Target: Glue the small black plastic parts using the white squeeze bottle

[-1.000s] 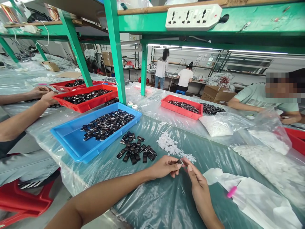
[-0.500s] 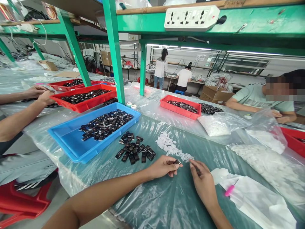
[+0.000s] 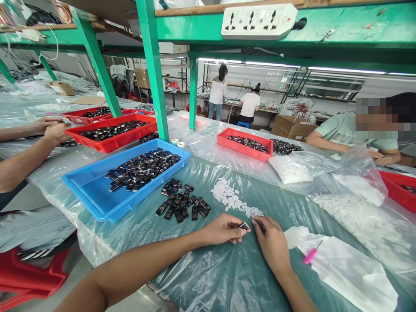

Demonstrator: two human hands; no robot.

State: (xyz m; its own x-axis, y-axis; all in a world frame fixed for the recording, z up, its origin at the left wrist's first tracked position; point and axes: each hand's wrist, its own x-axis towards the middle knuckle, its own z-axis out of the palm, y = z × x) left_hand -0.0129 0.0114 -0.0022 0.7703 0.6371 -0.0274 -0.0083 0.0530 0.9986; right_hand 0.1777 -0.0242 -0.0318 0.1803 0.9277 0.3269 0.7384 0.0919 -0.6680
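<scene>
My left hand pinches a small black part between thumb and fingers, its pale end toward the right. Close by on the right, my right hand has its fingertips at the near edge of the small white pieces; its fingers are bent together, and whatever they hold is too small to make out. A loose group of black parts lies left of the white pieces. Behind it, the blue tray holds many more black parts.
Red trays stand behind the blue one and another red tray farther back. A pink-handled tool lies on white sheeting at right, near bags of white pieces. People sit at both sides.
My right hand has moved slightly left and its fingers have closed in at the white pieces. My left hand has turned the black part slightly. The view has shifted a little.
</scene>
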